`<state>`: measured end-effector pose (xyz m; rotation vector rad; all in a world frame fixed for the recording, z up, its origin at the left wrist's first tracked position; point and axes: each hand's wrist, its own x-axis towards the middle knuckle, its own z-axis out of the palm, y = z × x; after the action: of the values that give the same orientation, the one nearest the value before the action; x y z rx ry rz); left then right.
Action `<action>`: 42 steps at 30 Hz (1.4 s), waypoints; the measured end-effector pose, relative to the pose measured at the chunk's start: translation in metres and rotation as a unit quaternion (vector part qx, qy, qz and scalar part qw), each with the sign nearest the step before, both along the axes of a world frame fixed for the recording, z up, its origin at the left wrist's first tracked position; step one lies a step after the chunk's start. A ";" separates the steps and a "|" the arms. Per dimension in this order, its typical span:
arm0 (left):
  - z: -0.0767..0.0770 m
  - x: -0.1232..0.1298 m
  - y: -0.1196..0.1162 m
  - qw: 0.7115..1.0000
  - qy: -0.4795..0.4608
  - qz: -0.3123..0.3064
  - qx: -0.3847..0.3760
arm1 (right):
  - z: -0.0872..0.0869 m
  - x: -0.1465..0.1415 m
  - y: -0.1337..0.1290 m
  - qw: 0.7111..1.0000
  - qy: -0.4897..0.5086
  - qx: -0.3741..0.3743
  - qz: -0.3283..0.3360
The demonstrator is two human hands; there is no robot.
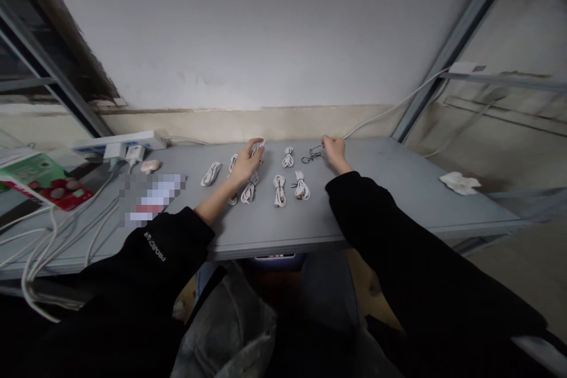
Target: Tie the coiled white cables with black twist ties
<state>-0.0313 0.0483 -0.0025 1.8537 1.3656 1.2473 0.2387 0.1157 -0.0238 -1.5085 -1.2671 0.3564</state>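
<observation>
Several bundles of white cable lie on the grey table (pixel 261 230). My left hand (pixel 246 163) is at the back row, its fingers apart and curved around a white cable bundle (pixel 257 145); whether it grips the bundle is unclear. My right hand (pixel 333 150) is closed beside a small tangle of black ties (pixel 313 154); what its fingers hold is too small to tell. Between the hands sits a coiled cable (pixel 287 157). Nearer the front edge are two more bundles, one upright in view (pixel 279 191) and one with a black tie (pixel 302 186).
On the left are a white power strip (pixel 148 139) with plugs, loose white cables (pixel 53 236), a green and red package (pixel 46 180), a small pink case (pixel 150 166) and a blurred flat object (pixel 153 198). A crumpled tissue (pixel 459 183) lies at the right.
</observation>
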 end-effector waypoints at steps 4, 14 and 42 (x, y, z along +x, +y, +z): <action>0.003 0.001 -0.007 0.999 0.051 -0.015 0.004 | 0.000 0.003 -0.002 0.995 -0.037 -0.073 -0.048; -0.001 -0.002 -0.008 0.968 0.239 -0.072 0.028 | 0.010 -0.007 -0.021 0.944 -0.255 -0.201 -0.056; -0.010 -0.008 0.006 0.948 0.306 -0.080 0.039 | 0.014 -0.060 -0.047 0.907 -0.352 -0.010 0.230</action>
<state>-0.0389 0.0540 -0.0128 2.4789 1.4309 0.6665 0.1784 0.0687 -0.0094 -1.3828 -2.2152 0.1139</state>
